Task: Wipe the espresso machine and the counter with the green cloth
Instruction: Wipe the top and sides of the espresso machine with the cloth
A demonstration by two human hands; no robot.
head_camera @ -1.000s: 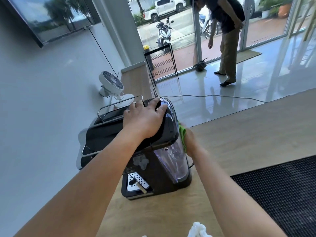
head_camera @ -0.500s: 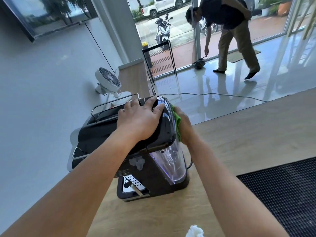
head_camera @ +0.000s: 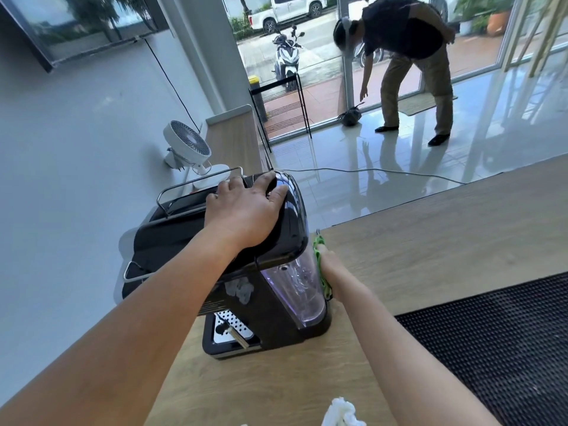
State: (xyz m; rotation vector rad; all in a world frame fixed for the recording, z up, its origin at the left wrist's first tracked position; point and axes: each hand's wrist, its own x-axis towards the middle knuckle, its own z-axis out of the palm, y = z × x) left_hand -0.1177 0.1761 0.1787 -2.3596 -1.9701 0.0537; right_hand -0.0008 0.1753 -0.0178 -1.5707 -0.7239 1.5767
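The black espresso machine (head_camera: 172,241) stands on the wooden counter (head_camera: 430,241), its clear water tank (head_camera: 295,290) facing me. My left hand (head_camera: 246,210) lies flat on the machine's glossy top, fingers spread, pressing down. My right hand (head_camera: 330,265) is behind the tank's right side and holds the green cloth (head_camera: 319,262) pressed against the tank's wall. Only a thin green edge of the cloth shows; most of it and my fingers are hidden by the tank.
A black rubber mat (head_camera: 498,342) covers the counter at the right. A crumpled white cloth (head_camera: 341,413) lies at the near edge. A white fan (head_camera: 187,146) stands beyond the machine. A person (head_camera: 408,56) bends over by the glass door.
My right hand with the green cloth has slid down from the top edge of the tank to its lower side. My left hand stays on the machine's top.
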